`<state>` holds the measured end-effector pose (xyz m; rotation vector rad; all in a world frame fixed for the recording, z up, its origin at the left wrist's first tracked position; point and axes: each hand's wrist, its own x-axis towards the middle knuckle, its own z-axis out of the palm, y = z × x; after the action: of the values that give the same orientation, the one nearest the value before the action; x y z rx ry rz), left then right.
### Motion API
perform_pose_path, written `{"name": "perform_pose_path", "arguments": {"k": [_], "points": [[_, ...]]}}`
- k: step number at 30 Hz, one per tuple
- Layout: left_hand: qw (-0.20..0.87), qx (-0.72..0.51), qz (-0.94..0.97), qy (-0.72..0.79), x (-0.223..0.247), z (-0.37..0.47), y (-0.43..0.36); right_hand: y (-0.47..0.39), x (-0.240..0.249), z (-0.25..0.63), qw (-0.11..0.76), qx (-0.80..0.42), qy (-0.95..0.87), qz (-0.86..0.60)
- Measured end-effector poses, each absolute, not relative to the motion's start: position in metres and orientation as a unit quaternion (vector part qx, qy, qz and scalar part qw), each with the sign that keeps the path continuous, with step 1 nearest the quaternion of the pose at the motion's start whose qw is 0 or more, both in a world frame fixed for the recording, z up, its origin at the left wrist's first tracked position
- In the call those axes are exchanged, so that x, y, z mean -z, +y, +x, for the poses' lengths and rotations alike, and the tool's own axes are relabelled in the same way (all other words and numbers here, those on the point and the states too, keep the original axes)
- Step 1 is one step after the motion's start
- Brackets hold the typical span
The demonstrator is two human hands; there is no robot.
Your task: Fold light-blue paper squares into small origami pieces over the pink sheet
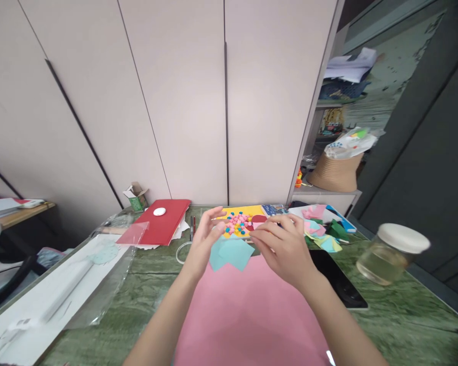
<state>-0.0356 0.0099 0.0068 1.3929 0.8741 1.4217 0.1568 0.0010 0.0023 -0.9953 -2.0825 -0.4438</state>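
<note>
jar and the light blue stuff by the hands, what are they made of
Jar: smooth glass or clear plastic; pale liquid shows through. White lid: probably plastic, opaque and evenly colored. Light blue stuff: likely matte paper, thin with angular edges.

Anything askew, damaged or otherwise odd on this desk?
Nothing looks clearly damaged, but it's untidy: white papers poke out crookedly from under the red folder, and colored paper scraps lie jumbled beyond the black tablet.
</note>
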Motion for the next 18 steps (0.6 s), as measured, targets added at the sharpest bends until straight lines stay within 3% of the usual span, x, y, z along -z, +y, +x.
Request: {"name": "perform_pose_path", "arguments": {"k": [3, 9, 18], "points": [[0.447, -0.523, 0.644, 0.335, -0.011, -0.041, 0.008, 0.0, -0.006, 0.157, 0.349, 0.128, -0.832, -0.412], [0.344, -0.455, 0.7, 0.43, -0.007, -0.03, 0.003, -0.001, -0.006, 0.152, 0.321, 0.062, -0.856, -0.402], [0.346, -0.425, 0.704, 0.452, -0.007, -0.029, 0.002, -0.002, -0.011, 0.158, 0.308, -0.022, -0.865, -0.395]]}}
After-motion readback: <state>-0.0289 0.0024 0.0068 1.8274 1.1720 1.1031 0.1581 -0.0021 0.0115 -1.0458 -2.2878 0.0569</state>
